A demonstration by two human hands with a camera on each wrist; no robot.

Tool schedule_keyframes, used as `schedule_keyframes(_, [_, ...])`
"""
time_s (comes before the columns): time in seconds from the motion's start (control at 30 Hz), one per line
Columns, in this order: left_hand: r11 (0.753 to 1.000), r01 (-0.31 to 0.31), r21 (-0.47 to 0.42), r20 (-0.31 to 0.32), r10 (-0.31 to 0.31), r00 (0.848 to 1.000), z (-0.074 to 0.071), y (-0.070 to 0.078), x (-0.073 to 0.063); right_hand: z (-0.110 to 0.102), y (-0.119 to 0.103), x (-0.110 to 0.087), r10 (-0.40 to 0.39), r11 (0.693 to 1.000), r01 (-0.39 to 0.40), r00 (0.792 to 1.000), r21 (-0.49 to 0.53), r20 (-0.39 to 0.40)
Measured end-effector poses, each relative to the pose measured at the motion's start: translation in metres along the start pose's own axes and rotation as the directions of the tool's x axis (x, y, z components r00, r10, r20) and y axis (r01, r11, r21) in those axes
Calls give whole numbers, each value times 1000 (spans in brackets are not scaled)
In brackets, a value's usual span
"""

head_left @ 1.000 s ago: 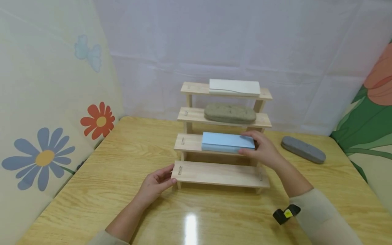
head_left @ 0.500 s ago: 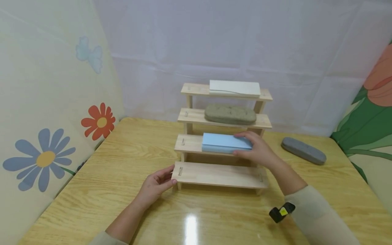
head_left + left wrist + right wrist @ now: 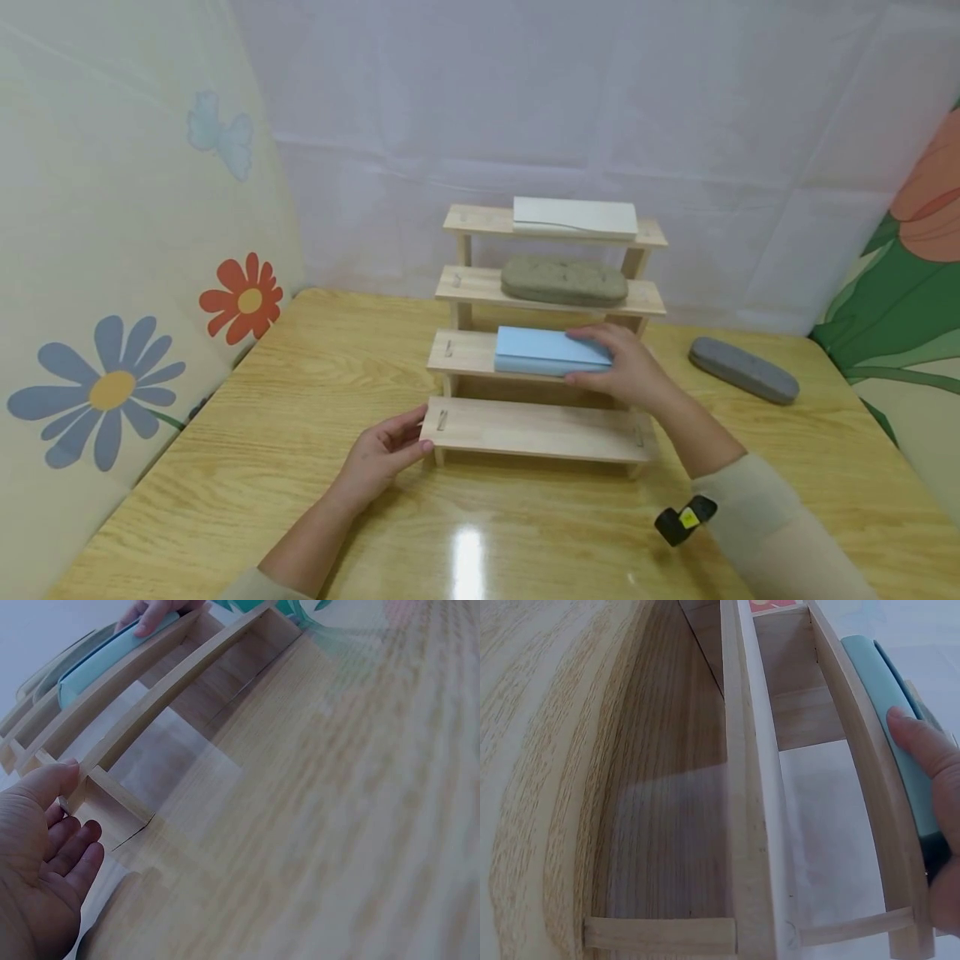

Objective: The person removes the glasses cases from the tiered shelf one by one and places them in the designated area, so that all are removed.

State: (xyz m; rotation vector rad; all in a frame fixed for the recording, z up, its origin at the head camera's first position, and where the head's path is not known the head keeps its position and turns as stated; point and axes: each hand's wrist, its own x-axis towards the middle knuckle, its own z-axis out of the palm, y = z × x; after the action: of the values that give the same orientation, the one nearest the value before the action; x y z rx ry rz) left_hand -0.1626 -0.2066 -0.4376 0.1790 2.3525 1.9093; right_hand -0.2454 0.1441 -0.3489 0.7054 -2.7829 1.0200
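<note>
A four-step wooden display rack [image 3: 528, 427] stands on the table. My left hand [image 3: 378, 454] holds the left end of its lowest step; in the left wrist view the thumb lies on the corner, the other fingers below it. On the second step from the bottom sits a light blue glasses case [image 3: 536, 350]. My right hand [image 3: 626, 362] grips this case near its right end, thumb on the front side and fingers over the top, which hides that end. An olive glasses case [image 3: 562, 281] rests one step higher, and a white glasses case [image 3: 573, 217] occupies the top step.
To the right of the rack, a grey glasses case [image 3: 742, 369] lies on the wood-grain table [image 3: 315, 358]. A white cloth [image 3: 450, 92] hangs behind, with flower-printed panels at both sides. A black strap device [image 3: 686, 520] is on the right wrist.
My right hand has slid a little to the left along the blue glasses case, which stays almost in place. The left hand has not visibly moved.
</note>
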Motion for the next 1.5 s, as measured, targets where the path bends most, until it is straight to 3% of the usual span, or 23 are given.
schedule_keyframes(0.6, [1000,-2,2,8,2,1000,1,-2,-1,0,3,-7,82,996,-82,997,17,9])
schedule_keyframes(1.5, [1000,-5,3,1,5,1000,0,-1,0,-27,15,-24,99,994,-96,994,51,-54])
